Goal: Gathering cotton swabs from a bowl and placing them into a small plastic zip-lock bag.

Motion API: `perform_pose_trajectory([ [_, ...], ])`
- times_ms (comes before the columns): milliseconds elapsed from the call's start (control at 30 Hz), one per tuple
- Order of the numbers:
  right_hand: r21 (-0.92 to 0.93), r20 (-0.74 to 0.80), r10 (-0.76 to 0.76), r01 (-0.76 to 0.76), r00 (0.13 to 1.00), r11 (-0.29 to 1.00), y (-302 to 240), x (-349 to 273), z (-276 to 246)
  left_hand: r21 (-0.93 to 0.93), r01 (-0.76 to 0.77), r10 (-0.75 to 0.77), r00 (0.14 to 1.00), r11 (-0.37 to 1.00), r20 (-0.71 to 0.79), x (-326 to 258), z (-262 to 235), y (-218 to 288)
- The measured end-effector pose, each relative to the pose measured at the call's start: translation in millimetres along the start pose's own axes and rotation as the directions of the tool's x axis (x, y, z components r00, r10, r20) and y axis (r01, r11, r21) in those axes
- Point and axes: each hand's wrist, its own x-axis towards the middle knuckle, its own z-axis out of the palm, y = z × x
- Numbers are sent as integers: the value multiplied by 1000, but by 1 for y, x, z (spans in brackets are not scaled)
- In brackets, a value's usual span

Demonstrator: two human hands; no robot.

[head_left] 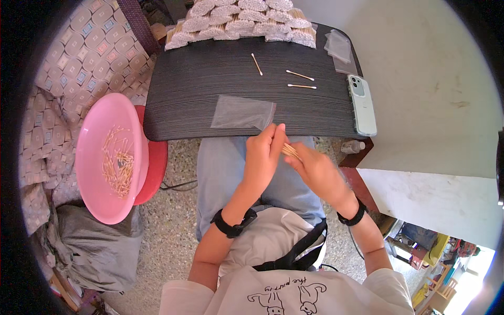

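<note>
Several slim, pale wooden sticks [290, 151] sit pinched in the grip of the right hand [317, 167]; whether the left hand [260, 153] pinches any, I cannot tell.

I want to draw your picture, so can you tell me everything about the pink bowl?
The pink bowl is wide, smooth and slightly shiny, like plastic, with curved walls and a rounded rim. It sits open side up on something red, left of the black table. Loose cotton swabs lie jumbled in its bottom. It looks oval here, but this camera bends shapes. Neither the left hand nor the right hand touches it.
</note>
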Motion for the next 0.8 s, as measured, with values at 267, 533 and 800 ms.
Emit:
perform_pose_trajectory([
  [267,-222,90,-112,129,990,967,8,-1,3,31,-20,21,1000,999,-16,-4,-3,0],
  [533,176,49,227,-232,973,957,29,9,8,711,-299,546,825,637,-143,14,-21,-4],
  [800,286,45,279,-280,959,916,24,23,28,726,-206,446,882,656,-152,17,-22,-28],
])
